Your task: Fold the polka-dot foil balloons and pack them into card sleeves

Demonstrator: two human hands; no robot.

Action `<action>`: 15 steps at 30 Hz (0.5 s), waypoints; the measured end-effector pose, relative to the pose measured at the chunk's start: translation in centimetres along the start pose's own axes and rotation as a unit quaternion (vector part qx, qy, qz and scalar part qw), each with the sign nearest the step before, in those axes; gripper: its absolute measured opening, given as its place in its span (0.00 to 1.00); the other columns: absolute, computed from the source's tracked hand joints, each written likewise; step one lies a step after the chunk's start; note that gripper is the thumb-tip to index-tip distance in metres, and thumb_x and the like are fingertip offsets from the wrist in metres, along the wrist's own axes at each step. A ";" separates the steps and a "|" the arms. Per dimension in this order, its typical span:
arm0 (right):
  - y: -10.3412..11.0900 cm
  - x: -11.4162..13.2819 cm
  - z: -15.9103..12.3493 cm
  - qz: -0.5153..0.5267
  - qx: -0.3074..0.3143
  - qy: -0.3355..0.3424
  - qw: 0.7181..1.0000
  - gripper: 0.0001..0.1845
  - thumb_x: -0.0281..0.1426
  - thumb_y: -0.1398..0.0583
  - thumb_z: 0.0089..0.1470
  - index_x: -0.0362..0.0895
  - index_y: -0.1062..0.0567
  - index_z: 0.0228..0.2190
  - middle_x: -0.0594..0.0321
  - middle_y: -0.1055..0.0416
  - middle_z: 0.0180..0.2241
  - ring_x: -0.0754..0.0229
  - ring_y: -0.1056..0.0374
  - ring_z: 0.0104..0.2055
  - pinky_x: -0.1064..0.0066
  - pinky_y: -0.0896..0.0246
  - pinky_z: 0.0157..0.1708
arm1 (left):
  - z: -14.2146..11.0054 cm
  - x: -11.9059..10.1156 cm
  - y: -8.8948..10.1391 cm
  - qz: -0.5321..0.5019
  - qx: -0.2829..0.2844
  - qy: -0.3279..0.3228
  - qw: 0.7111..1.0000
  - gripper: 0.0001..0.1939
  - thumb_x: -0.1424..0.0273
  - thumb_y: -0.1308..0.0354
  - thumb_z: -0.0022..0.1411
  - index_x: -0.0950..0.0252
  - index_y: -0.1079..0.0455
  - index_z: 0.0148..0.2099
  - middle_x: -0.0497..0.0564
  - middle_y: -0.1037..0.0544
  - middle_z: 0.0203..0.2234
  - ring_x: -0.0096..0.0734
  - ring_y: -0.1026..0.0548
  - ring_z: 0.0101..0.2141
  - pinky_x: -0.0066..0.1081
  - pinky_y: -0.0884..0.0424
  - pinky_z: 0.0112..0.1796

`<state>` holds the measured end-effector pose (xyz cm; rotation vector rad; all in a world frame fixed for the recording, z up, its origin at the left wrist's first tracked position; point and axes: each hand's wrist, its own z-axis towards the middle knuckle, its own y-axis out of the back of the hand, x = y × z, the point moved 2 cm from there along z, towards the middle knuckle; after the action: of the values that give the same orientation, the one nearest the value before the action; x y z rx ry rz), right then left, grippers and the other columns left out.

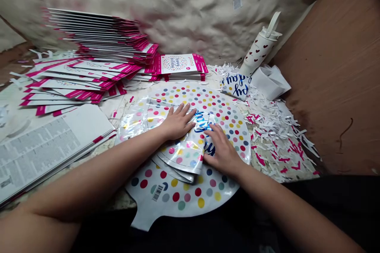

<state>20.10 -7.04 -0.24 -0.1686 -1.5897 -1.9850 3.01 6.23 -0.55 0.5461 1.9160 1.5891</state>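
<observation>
A round foil balloon (190, 195) with coloured dots and blue lettering lies flat in front of me, its tail toward my lap. On top of it rests a folded, shiny foil balloon (175, 158) with the same dots. My left hand (179, 121) presses flat on the folded balloon with its fingers spread. At that balloon's right edge is my right hand (223, 150), its fingers slightly bent and its thumb apart from them, touching the foil. Part of the blue lettering is hidden under my hands.
Piles of pink-and-white printed packets (101, 35) stand at the back left, with printed sheets (56, 142) nearer. A small folded foil balloon (236, 85), a white tumbler with hearts (258, 51), crumpled white paper (270, 82) and paper shreds (276, 134) lie right, beside a brown panel (338, 75).
</observation>
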 end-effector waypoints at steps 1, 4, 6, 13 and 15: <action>-0.2 0.5 0.5 -0.029 -0.015 0.060 0.998 0.23 0.31 0.41 0.48 0.40 0.34 0.48 0.45 0.39 0.53 0.44 0.47 0.58 0.50 0.46 0.53 | -0.1 -0.2 0.1 0.000 -0.001 0.008 1.000 0.31 0.53 0.66 0.65 0.59 0.59 0.65 0.57 0.58 0.64 0.49 0.60 0.62 0.55 0.59 0.55; -0.5 2.1 1.5 -0.091 -0.040 0.240 0.966 0.08 0.24 0.46 0.54 0.42 0.28 0.36 0.52 0.28 0.37 0.52 0.34 0.44 0.57 0.38 0.45 | -0.4 -0.4 0.4 0.002 -0.007 0.019 1.000 0.31 0.53 0.65 0.65 0.62 0.58 0.65 0.59 0.58 0.64 0.50 0.60 0.62 0.53 0.57 0.56; -0.5 2.7 1.5 -0.102 -0.049 0.315 0.942 0.09 0.22 0.48 0.55 0.42 0.28 0.33 0.56 0.27 0.31 0.57 0.32 0.37 0.61 0.36 0.40 | -0.8 -0.3 0.6 0.008 -0.010 0.020 1.000 0.32 0.53 0.64 0.64 0.64 0.57 0.65 0.60 0.58 0.64 0.51 0.59 0.62 0.52 0.56 0.56; -0.7 3.2 1.1 -0.035 -0.053 0.311 0.948 0.11 0.22 0.49 0.56 0.41 0.27 0.37 0.55 0.26 0.39 0.57 0.32 0.43 0.61 0.35 0.44 | -1.8 0.5 0.6 0.010 0.001 0.039 0.999 0.31 0.57 0.64 0.65 0.66 0.58 0.65 0.59 0.57 0.64 0.51 0.59 0.62 0.52 0.56 0.56; -1.0 3.6 1.3 -0.056 -0.049 0.313 0.947 0.11 0.22 0.49 0.56 0.40 0.27 0.32 0.54 0.25 0.34 0.57 0.31 0.38 0.62 0.33 0.40 | -1.8 0.5 0.6 0.007 0.001 0.051 0.999 0.31 0.56 0.64 0.65 0.66 0.59 0.65 0.59 0.57 0.64 0.52 0.59 0.62 0.53 0.56 0.56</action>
<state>16.24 -7.00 0.87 0.4825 -1.1043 -1.9338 1.39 5.30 0.16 0.4881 1.9927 1.6523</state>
